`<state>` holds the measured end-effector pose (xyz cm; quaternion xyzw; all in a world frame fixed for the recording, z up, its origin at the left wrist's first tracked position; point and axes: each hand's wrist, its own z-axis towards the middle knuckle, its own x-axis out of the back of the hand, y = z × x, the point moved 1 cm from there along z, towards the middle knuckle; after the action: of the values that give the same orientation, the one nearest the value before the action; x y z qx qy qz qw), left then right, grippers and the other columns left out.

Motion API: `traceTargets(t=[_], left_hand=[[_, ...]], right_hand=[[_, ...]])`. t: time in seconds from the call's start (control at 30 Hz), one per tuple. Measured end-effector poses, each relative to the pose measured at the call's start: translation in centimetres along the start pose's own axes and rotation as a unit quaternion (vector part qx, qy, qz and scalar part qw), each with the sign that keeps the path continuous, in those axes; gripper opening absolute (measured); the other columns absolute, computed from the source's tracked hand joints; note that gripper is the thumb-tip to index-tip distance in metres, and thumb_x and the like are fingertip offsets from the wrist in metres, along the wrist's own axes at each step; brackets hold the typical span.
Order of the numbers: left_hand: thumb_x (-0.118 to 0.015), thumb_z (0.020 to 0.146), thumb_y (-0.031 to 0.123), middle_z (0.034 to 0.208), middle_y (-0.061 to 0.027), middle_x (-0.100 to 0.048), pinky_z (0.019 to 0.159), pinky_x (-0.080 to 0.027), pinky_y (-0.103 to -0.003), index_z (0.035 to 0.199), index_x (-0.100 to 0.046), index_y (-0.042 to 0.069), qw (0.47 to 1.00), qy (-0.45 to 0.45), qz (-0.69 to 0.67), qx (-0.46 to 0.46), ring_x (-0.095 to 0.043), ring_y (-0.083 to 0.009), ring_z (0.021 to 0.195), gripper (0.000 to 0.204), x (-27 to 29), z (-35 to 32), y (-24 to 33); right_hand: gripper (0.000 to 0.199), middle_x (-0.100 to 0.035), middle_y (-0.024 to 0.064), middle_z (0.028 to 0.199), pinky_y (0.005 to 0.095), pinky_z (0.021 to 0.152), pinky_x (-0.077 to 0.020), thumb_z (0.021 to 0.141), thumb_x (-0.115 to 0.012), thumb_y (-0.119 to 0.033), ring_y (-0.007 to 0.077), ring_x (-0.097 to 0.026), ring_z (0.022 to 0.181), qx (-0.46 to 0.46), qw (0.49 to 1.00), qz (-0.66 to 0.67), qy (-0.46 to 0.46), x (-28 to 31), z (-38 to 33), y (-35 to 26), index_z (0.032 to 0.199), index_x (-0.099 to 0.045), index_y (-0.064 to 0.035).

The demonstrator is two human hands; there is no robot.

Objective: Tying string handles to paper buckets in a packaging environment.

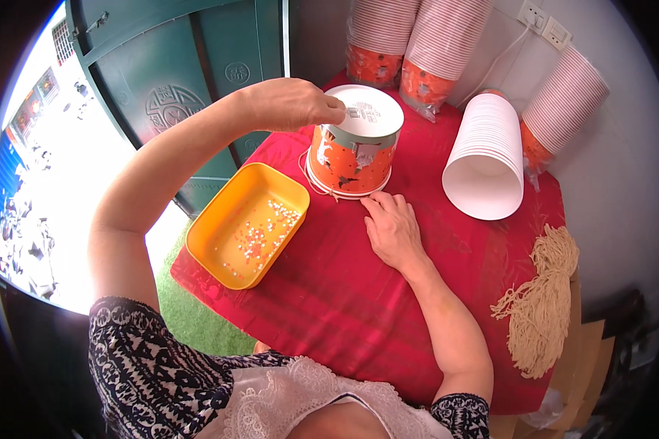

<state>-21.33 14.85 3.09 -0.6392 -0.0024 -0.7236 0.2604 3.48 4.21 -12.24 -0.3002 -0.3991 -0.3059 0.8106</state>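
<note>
Left hand [293, 104] pinching rim of upturned cup [354, 143], steadying it; right hand [392, 228] flat, empty, just below; bead tray [247, 224] within reach.

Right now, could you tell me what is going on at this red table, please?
A person sits at the red-clothed table. Their left hand touches the white bottom of an upturned orange paper cup, while the right hand lies flat on the cloth beside its rim. A yellow plastic tray of small beads sits to the left, a stack of white cups lies on its side to the right, and a bundle of beige string lies near the table's edge.
</note>
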Motion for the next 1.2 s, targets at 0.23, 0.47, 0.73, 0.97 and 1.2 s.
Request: traceTargets(t=[0.23,0.47,0.73,0.97,1.2], left_hand=[[-0.060,0.080,-0.007,0.109,-0.0136,-0.068,0.067,-0.059,-0.042,0.096,-0.056,0.001,1.000,0.010,-0.024,-0.002,-0.070,-0.0338,0.088,0.018,-0.1,-0.1,0.3],[-0.059,0.076,-0.015,0.123,-0.0147,-0.065,0.070,-0.059,-0.042,0.098,-0.056,0.000,0.999,0.022,-0.036,-0.006,-0.069,-0.0341,0.090,0.027,-0.6,-0.7,0.1],[-0.058,0.084,-0.004,0.099,-0.0183,-0.069,0.077,-0.056,-0.046,0.101,-0.058,-0.001,0.999,-0.001,-0.033,0.002,-0.067,-0.0369,0.093,0.017,-1.3,0.0,-0.2],[-0.064,0.079,-0.006,0.087,-0.0140,-0.070,0.069,-0.055,-0.040,0.099,-0.062,0.005,0.988,-0.075,0.075,0.112,-0.070,-0.0300,0.083,0.023,0.0,0.3,0.1],[-0.065,0.082,0.004,0.091,-0.0146,-0.068,0.068,-0.055,-0.043,0.101,-0.057,0.004,0.978,-0.093,0.077,0.169,-0.069,-0.0321,0.081,0.021,0.6,1.7,2.4]], right_hand=[[0.033,-0.059,0.0086,0.109,0.0412,0.082,-0.0444,0.083,-0.065,-0.008,0.0284,-0.054,0.098,0.001,1.000,-0.003,0.000,0.0,0.0,0.0,0.116,-0.065,-0.0037],[0.029,-0.059,0.0078,0.103,0.0413,0.078,-0.0457,0.082,-0.066,-0.008,0.0277,-0.055,0.092,0.027,0.999,0.001,0.035,-0.3,0.2,-0.1,0.111,-0.066,-0.0030],[0.005,-0.063,0.0116,0.088,0.0389,0.073,-0.0516,0.081,-0.064,-0.002,0.0298,-0.061,0.082,0.068,0.984,0.090,0.135,0.7,-0.5,0.6,0.086,-0.064,0.0000],[0.007,-0.065,0.0131,0.089,0.0385,0.072,-0.0523,0.082,-0.063,0.002,0.0307,-0.063,0.083,0.056,0.984,0.044,0.165,7.1,-2.6,1.5,0.089,-0.065,0.0024],[0.003,-0.062,0.0146,0.088,0.0408,0.074,-0.0517,0.085,-0.062,-0.001,0.0321,-0.062,0.082,-0.095,0.967,-0.023,0.235,11.6,-7.8,6.3,0.087,-0.061,0.0018]])
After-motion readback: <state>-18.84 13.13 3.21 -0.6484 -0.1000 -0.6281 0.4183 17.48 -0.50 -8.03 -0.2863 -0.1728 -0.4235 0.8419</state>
